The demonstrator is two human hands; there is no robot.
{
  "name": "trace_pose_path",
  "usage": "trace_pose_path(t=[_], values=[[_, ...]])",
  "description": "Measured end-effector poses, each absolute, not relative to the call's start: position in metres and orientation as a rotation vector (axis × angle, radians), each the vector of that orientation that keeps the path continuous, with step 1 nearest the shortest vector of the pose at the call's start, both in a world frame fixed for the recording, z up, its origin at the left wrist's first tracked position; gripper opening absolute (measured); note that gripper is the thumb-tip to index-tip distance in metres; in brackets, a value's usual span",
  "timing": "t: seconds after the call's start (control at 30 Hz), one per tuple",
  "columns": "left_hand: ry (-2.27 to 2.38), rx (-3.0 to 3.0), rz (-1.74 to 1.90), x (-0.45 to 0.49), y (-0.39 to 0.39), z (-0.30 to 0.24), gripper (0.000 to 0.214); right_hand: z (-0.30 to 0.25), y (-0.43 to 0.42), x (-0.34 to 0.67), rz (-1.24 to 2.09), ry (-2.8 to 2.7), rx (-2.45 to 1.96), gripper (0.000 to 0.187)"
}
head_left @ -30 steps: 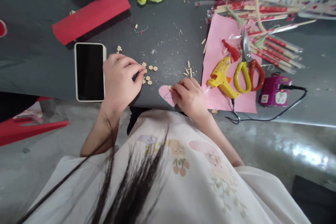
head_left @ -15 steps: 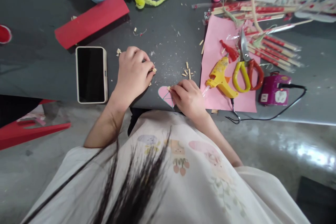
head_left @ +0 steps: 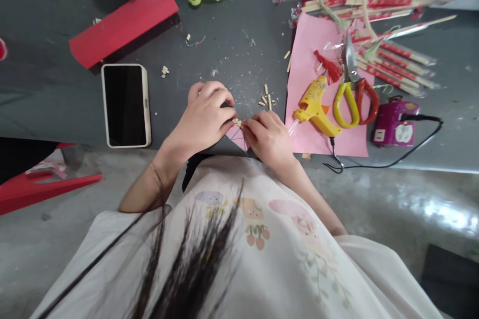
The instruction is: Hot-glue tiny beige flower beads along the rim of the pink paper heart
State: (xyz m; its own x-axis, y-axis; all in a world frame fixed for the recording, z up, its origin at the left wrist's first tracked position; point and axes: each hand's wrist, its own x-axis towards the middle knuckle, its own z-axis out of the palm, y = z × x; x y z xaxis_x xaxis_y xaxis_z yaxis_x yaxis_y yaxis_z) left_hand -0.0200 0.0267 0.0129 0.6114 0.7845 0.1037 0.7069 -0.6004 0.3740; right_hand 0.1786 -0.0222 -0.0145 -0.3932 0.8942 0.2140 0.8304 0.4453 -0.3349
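Note:
Low at the table's front edge lies a pink paper heart [head_left: 237, 137] with dark lines drawn on it. My left hand [head_left: 209, 114] is closed in a pinch on small pale wooden stick pieces [head_left: 237, 122] over the heart's upper part. On the heart's right side, my right hand [head_left: 270, 137] pinches at the same cluster, its fingertips close to the left ones. Which piece sits in which fingers is partly hidden. Just above my right hand lie several loose cut stick pieces [head_left: 268, 98].
To the right, a yellow glue gun [head_left: 316, 107] and scissors [head_left: 351, 84] lie on pink paper [head_left: 299, 60], near a purple box [head_left: 396, 122] with a cable. Wrapped sticks [head_left: 400, 67] lie beyond. A phone [head_left: 126, 104] and folded red card [head_left: 123, 25] are left.
My left hand has moved right and down from the bare table to the heart, carrying small stick pieces to my right fingertips. My right hand has stayed nearly still.

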Motion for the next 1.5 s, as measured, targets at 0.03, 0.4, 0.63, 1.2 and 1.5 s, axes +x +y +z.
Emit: trace_pose_path(t=[0.03, 0.4, 0.63, 1.2, 1.5], values=[[1.209, 2.562, 0.355, -0.0188, 0.0262, 0.0127, 0.011, -0.0146, -0.0223, 0.1788, 0.248, -2.343, -1.464, 0.028], [1.183, 2.597, 0.337, -0.0162, 0.0261, 0.0130, 0.016, -0.0165, -0.0226, 0.1788, 0.174, -2.364, -1.428, 0.024], [1.160, 2.586, 0.365, -0.0158, 0.0281, 0.0124, 0.016, -0.0168, -0.0227, 0.1786, 0.206, -2.356, -1.446, 0.026], [1.188, 2.624, 0.272, -0.0142, 0.0302, 0.0104, 0.017, -0.0159, -0.0218, 0.1785, 0.263, -2.339, -1.466, 0.027], [1.235, 2.534, 0.277, -0.0158, 0.0277, 0.0072, 0.019, -0.0172, -0.0216, 0.1785, 0.300, -2.306, -1.470, 0.028]])
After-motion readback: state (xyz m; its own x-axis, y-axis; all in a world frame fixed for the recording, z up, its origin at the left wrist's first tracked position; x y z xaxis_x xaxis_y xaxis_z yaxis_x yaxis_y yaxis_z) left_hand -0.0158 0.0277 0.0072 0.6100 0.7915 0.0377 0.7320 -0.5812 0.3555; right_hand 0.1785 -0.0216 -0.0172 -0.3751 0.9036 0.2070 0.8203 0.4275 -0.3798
